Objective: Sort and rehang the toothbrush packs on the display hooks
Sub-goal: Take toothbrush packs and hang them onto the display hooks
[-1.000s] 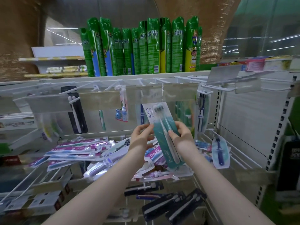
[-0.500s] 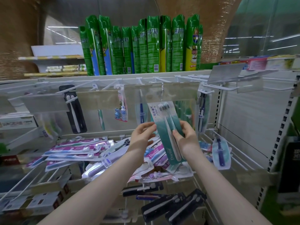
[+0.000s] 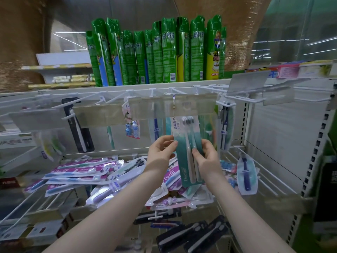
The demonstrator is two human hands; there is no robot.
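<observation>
Rack (image 3: pixel 273 143): white slotted back panel with wire hooks, behind the teal pack and spreading to both sides of it.
Spray cans (image 3: pixel 156 55): green row, upright on the top shelf, well above the teal pack.
Loose pile (image 3: pixel 82 172): purple, white and blue toothbrush packs lying flat on the wire arms, below and left of the teal pack; some reach under it.
Price strip (image 3: pixel 193 105): clear plastic, just above the teal pack, overlapping its top edge.
Black packs (image 3: pixel 193 234): two side by side, well below the teal pack, tilted.
Teal pack (image 3: pixel 184 161): two-brush "Doctor" card, near upright, bristles up, held in front of the rack between both hands. Top goes behind the price strip; cannot tell if it sits on a hook.
Left hand (image 3: pixel 160 150): fingertips pinching the teal pack's left edge, about mid-height.
Right hand (image 3: pixel 207 156): gripping the teal pack's right edge, thumb across the front, fingers behind.
Black hanging pack (image 3: pixel 78 125): on a hook, well left of the teal pack.
Navy brush pack (image 3: pixel 225 128): hanging just right of the teal pack, behind it.
Blue pack (image 3: pixel 246 174): on a lower hook, right of the teal pack, apart from it.
Bunny pack (image 3: pixel 132 125): small, hanging left of the teal pack, near its top.
</observation>
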